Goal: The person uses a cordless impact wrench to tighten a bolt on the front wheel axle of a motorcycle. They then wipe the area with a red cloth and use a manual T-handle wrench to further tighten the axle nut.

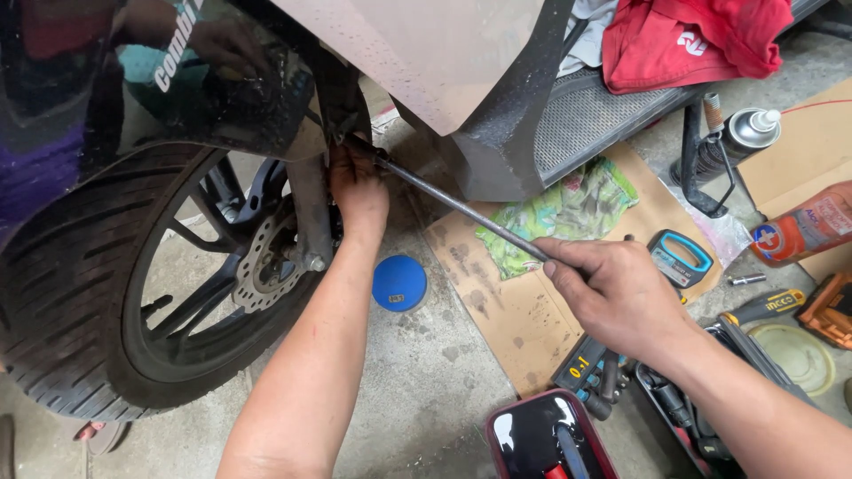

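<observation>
Left hand (358, 191) up at the fork of the front wheel (133, 293), fingers on the far end of a long metal rod (461, 208), just under the black fender. Right hand (612, 293) closed round the rod's near end, rod slanting down-right betw. the two hands. Brake disc (266, 266) beside left wrist. On the concrete floor: blue round lid (399, 283) near left forearm, cardboard sheet (524, 310) under right hand w/ a crumpled green wrapper (568, 208) on it. Spray can (737, 137), orange bottle (803, 231) and red cloth (692, 40) at upper right; open tool case (550, 439) at bottom.
</observation>
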